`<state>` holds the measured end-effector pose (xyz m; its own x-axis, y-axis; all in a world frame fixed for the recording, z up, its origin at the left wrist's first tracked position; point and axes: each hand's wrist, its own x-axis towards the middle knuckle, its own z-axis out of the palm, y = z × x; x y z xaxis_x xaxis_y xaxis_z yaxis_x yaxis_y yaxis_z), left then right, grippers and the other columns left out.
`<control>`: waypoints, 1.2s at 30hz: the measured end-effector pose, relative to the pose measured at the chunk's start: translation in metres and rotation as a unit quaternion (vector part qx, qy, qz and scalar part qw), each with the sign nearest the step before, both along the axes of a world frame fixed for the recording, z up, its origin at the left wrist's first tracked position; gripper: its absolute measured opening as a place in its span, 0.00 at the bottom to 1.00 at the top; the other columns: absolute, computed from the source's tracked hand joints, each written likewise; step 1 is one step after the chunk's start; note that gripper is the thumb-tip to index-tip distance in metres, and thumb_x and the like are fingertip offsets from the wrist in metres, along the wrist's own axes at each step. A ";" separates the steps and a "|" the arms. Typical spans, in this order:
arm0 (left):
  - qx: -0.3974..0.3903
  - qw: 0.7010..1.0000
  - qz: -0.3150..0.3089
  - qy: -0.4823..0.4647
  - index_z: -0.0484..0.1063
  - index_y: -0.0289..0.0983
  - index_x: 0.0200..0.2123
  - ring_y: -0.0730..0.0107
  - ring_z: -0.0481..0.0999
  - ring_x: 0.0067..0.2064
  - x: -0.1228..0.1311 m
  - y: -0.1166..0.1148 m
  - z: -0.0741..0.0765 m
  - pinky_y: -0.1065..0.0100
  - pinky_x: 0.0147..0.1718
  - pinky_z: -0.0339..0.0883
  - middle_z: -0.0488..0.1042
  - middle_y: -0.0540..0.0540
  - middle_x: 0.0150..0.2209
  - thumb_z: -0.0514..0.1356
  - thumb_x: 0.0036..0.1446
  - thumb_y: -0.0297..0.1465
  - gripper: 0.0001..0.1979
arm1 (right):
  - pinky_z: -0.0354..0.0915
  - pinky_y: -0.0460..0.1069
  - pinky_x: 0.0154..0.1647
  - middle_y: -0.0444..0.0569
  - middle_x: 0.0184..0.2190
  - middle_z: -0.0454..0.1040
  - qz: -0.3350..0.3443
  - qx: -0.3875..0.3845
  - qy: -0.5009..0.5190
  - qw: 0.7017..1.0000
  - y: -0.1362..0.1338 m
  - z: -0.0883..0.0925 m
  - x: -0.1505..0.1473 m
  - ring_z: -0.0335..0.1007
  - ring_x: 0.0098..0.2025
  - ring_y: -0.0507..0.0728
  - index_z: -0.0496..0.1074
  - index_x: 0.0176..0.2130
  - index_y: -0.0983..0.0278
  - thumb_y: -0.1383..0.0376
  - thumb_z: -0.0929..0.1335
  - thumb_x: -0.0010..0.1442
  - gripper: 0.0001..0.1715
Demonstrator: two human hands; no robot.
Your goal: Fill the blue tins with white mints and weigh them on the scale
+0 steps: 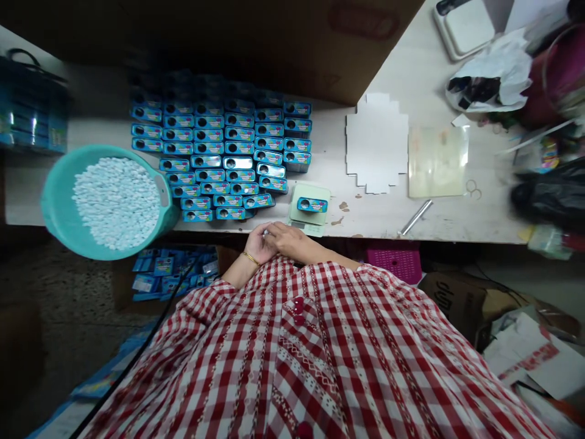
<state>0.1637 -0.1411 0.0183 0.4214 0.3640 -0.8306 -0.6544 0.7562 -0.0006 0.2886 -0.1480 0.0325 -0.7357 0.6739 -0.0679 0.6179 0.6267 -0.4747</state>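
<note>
I wear a red-and-white checked dress (320,353) with patterned vertical stripes and dark red buttons (298,306) down the front. A thin gold bangle (251,258) circles my left wrist.

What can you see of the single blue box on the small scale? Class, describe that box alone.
The blue box is small and oblong, printed with colourful lettering and a dark oval window near one end. It looks like card or tin; I cannot tell which. It lies flat, slightly askew, alone on the pale green scale at the table's near edge, apart from the stacked rows. Neither hand touches it.
</note>
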 end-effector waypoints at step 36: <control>-0.063 0.996 0.026 0.050 0.70 0.29 0.48 0.71 0.77 0.31 -0.027 -0.022 0.011 0.69 0.37 0.72 0.77 0.41 0.33 0.45 0.62 0.27 0.18 | 0.66 0.51 0.37 0.55 0.41 0.69 0.115 -0.033 -0.016 0.993 -0.002 0.007 -0.014 0.64 0.44 0.57 0.66 0.44 0.70 0.73 0.57 0.64 0.12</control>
<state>0.1364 -0.1632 0.0293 0.3176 0.2724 -0.9083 -0.6939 0.7196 -0.0268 0.2750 -0.1501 0.0395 -0.8664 0.4814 -0.1328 0.4776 0.7210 -0.5021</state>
